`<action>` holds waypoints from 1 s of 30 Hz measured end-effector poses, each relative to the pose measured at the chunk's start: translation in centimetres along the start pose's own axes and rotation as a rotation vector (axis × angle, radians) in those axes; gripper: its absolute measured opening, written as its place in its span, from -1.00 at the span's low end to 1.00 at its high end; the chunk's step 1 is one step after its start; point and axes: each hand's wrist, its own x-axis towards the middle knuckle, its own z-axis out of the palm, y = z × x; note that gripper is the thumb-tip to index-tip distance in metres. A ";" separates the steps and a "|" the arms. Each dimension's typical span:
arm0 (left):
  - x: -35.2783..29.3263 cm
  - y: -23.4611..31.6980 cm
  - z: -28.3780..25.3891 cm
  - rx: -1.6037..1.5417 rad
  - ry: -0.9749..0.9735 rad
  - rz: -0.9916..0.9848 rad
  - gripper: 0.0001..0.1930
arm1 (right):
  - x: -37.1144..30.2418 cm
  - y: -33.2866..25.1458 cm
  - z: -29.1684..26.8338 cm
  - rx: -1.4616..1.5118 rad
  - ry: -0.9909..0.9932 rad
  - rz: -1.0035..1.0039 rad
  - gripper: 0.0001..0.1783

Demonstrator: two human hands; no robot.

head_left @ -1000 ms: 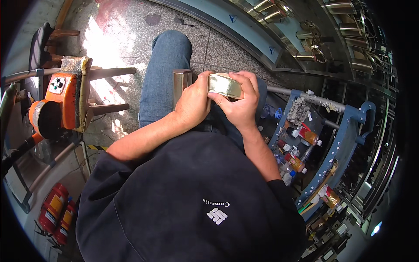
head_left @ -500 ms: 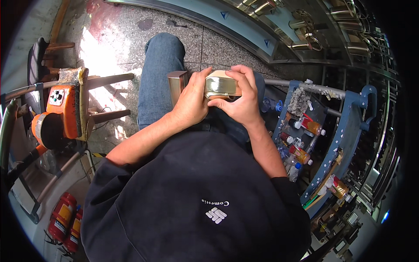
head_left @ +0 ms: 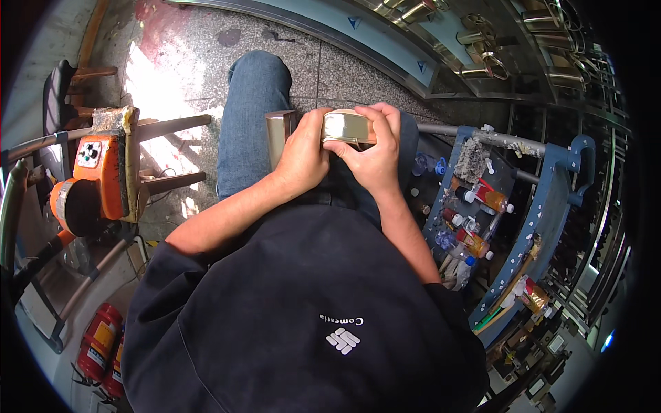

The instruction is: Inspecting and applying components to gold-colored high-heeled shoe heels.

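A shiny, mirror-like metal piece (head_left: 344, 129) with a rounded top edge is held above my lap, between my two hands. My left hand (head_left: 303, 153) is closed along its left side, fingers pointing away from me. My right hand (head_left: 374, 153) grips the other side, thumb along the near edge and fingers bent over the far right. The exact kind of the piece is unclear. Just left of my left hand, against my thigh, a box-shaped metal part (head_left: 277, 134) shows; whether it joins the held piece is hidden.
At the left stands an orange machine (head_left: 107, 172) on a frame, with red fire extinguishers (head_left: 100, 341) below. On the right, a blue metal frame (head_left: 533, 237) surrounds several bottles (head_left: 475, 241). Metal cups (head_left: 475, 38) stand on a shelf at the far right.
The metal piece has turned slightly in my hands, and its reflection has shifted. My right hand has moved a little to the left. The box-shaped part looks brighter.
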 end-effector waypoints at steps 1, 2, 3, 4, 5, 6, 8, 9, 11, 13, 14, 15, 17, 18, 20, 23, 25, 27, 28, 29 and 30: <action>0.5 0.2 -0.1 -0.030 0.010 0.009 -0.31 | 1.0 0.0 -0.3 0.002 -0.001 -0.040 -0.05; 0.9 0.4 -0.2 -0.059 0.020 0.018 -0.30 | 1.6 0.0 -0.7 0.004 -0.001 -0.081 -0.02; 1.5 1.1 -0.6 -0.052 0.021 0.029 -0.30 | 2.1 0.2 -1.2 0.026 0.015 -0.063 0.00; 2.3 2.1 -0.8 -0.211 0.079 -0.087 -0.28 | 2.4 0.8 -2.0 0.047 0.030 -0.046 0.03; 3.3 3.6 -1.1 -0.372 0.130 -0.203 -0.25 | 2.2 1.4 -2.7 0.047 0.044 -0.052 0.03; 4.2 5.0 -1.4 -0.528 0.184 -0.316 -0.23 | 1.5 2.6 -3.0 0.307 0.146 0.096 -0.04; 5.6 6.5 -1.3 -0.675 0.237 -0.414 -0.20 | -1.4 5.6 -3.4 0.664 0.255 0.355 -0.19; 5.8 6.5 -0.7 -0.697 0.306 -0.416 -0.19 | -3.7 6.3 -3.4 0.756 0.258 0.471 -0.29; 6.4 6.0 1.1 -0.743 0.433 -0.419 -0.15 | -7.1 5.2 -2.0 0.989 0.170 0.512 -0.32; 6.6 6.1 2.6 -0.766 0.478 -0.427 -0.13 | -7.6 4.2 -0.9 1.210 0.089 0.566 -0.36; 6.5 6.3 3.3 -0.815 0.473 -0.420 -0.15 | -7.2 3.5 -0.5 1.228 0.091 0.590 -0.37; 6.3 6.4 4.1 -0.865 0.465 -0.415 -0.18 | -6.5 2.8 -0.3 1.245 0.097 0.615 -0.39; 6.2 6.7 5.5 -0.966 0.444 -0.407 -0.24 | -5.4 2.6 -0.6 1.278 0.114 0.664 -0.42; 6.4 6.5 5.6 -0.963 0.427 -0.411 -0.24 | -5.2 3.7 -1.2 1.280 0.132 0.665 -0.42; 6.8 5.2 4.2 -1.313 0.277 -0.504 -0.33 | -5.9 7.9 -3.6 1.144 0.060 0.610 -0.41; 7.0 4.4 3.8 -1.652 0.113 -0.619 -0.42 | -6.8 11.4 -5.5 1.009 -0.005 0.569 -0.39; 6.9 4.6 4.4 -1.529 0.132 -0.564 -0.50 | -6.6 12.0 -5.9 1.034 -0.023 0.638 -0.45; 6.8 4.7 4.8 -1.408 0.150 -0.507 -0.57 | -6.6 12.2 -6.0 1.060 -0.044 0.706 -0.50; 6.8 4.6 4.9 -1.405 0.150 -0.511 -0.57 | -6.4 11.7 -6.0 1.064 -0.042 0.709 -0.50; 6.9 4.5 5.0 -1.391 0.143 -0.523 -0.59 | -6.2 11.1 -5.9 1.142 -0.010 0.696 -0.51; 7.0 4.5 5.0 -1.379 0.136 -0.535 -0.60 | -5.9 10.2 -5.9 1.220 0.022 0.681 -0.52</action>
